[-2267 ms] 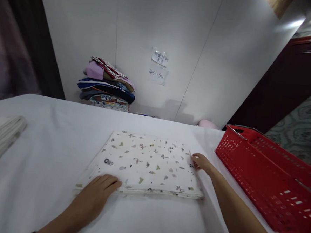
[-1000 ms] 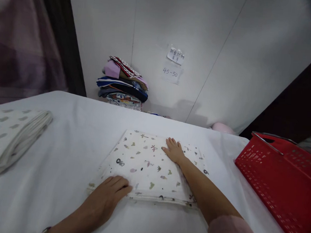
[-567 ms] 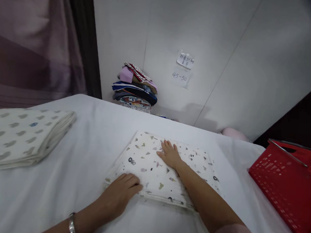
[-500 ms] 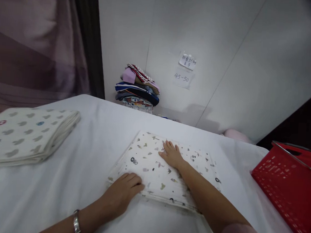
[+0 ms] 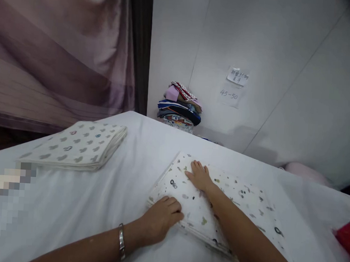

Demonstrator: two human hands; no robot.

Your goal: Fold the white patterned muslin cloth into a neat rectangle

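Observation:
A folded white cloth with small grey and olive prints (image 5: 241,202) lies on the white-covered table in front of me. My right hand (image 5: 200,177) rests flat on its upper left part, fingers spread. At the cloth's near left corner is my left hand (image 5: 163,218), its fingers bent over the edge; whether they pinch the fabric cannot be made out. A silver bracelet is round the left wrist. Further left lies another folded white cloth (image 5: 82,143) with grey mouse-head shapes, touched by neither hand.
The white table cover (image 5: 137,164) has soft wrinkles. Behind the table stands a stack of folded fabrics (image 5: 180,107) by a grey wall with paper labels (image 5: 229,95). A red basket (image 5: 349,236) is at the right edge. A pinkish curtain (image 5: 64,53) hangs at the left.
The view has turned left, so everything appears shifted right and the red basket is mostly out of frame. My right hand sits slightly nearer the printed cloth's left edge.

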